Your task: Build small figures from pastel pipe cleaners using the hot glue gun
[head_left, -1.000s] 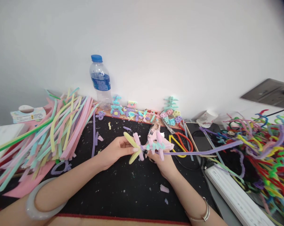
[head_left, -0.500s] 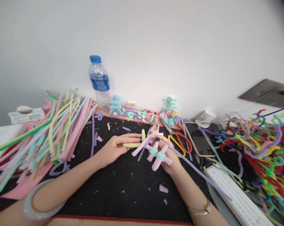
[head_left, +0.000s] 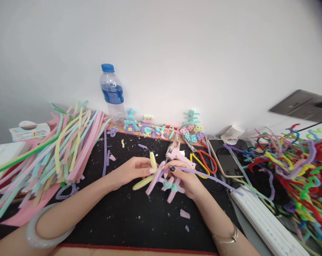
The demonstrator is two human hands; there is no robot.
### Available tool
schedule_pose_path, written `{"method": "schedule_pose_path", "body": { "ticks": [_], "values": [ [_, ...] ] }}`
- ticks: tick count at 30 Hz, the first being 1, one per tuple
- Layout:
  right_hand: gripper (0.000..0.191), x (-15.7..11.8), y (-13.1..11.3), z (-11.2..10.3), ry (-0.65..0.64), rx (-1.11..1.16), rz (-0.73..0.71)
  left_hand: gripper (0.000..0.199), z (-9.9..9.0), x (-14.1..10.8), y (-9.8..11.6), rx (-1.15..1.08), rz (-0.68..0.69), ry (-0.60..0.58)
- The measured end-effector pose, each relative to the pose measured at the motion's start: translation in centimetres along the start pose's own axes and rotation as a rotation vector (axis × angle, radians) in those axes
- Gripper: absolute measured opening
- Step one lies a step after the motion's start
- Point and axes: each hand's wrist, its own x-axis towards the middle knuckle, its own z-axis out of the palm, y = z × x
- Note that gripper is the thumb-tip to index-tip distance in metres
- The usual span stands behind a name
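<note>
Over the black mat (head_left: 128, 220), my left hand (head_left: 135, 169) pinches a yellow fuzzy stem piece (head_left: 143, 182) whose two arms stick out, one up and one to the lower left. My right hand (head_left: 183, 176) is closed on a pink fuzzy stem piece (head_left: 154, 179) with mint knots and pink lobes (head_left: 173, 193) hanging below the fingers. A long purple stem (head_left: 214, 179) runs from the fingers out to the right. The yellow and pink pieces meet between both hands. Just behind my right hand lies a pink glue gun (head_left: 175, 152), partly covered by it.
Pastel stems (head_left: 70, 142) are heaped at left, bright ones (head_left: 305, 170) at right. A bottle (head_left: 112, 92) and small fuzzy flowers (head_left: 161, 131) line the wall. Scissors (head_left: 209, 161), a phone (head_left: 226, 158), a paper cup (head_left: 232, 134) and a power strip (head_left: 264, 220) lie right.
Both hands have shifted; the yellow piece now shows a V shape against the pink one. The knotted pink piece has moved left and down, uncovering more of the glue gun.
</note>
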Motion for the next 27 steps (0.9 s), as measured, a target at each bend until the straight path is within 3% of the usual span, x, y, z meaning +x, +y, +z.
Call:
{"method": "schedule_pose_path", "body": {
  "ticks": [5, 8, 11, 15, 27],
  "values": [
    [0.023, 0.1, 0.4, 0.1, -0.010, -0.097, -0.063, 0.017, 0.3, 0.1, -0.4, 0.116, -0.003, -0.009],
    [0.018, 0.1, 0.1, -0.1, 0.160, -0.266, -0.282, 0.014, 0.5, 0.2, -0.4, 0.084, -0.021, 0.075],
    [0.015, -0.3, -0.6, 0.1, 0.337, -0.577, -0.535, 0.016, 0.6, 0.3, -0.2, 0.052, -0.029, 0.150],
    [0.015, -1.1, -1.2, 0.9, 0.457, -0.925, -0.719, 0.017, 0.5, 0.5, -0.4, 0.020, 0.008, 0.216],
    [0.026, -1.4, -0.3, 2.2, 0.241, -0.781, -0.623, 0.020, 0.3, 0.2, -0.5, -0.027, 0.021, 0.278]
  ]
}}
